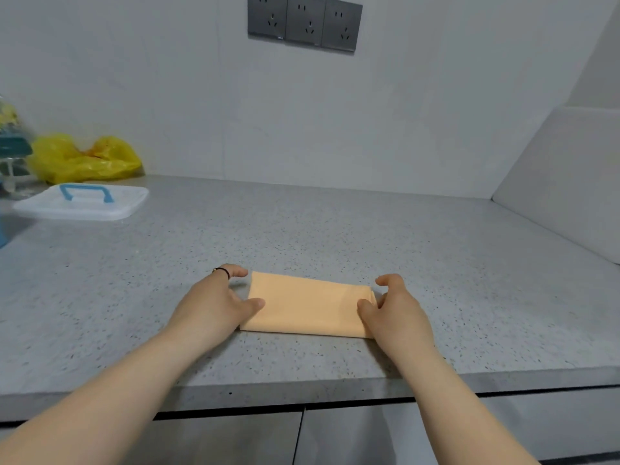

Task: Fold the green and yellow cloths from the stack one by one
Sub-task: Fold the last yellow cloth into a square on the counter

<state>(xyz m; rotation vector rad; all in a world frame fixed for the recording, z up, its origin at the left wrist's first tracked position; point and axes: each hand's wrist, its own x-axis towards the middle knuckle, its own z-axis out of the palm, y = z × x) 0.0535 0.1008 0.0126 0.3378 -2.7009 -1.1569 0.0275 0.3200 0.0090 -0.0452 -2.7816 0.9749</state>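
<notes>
You have a hand at each end of the folded cloth [308,305] on the worktop [335,229].
The pale orange-yellow cloth lies flat between your fingers. Your left hand [214,303] rests its thumb on the left end, with the fingers loosely curled just past the far corner and gripping nothing. Your right hand [397,312] has its thumb on top of the right end and its curled fingers against that edge (a light pinch, it seems). Well beyond your left fingers are a clear lid [84,203] with a blue handle and a yellow bag [84,159]. The wall sockets [304,23] carry a mark too small to read.
</notes>
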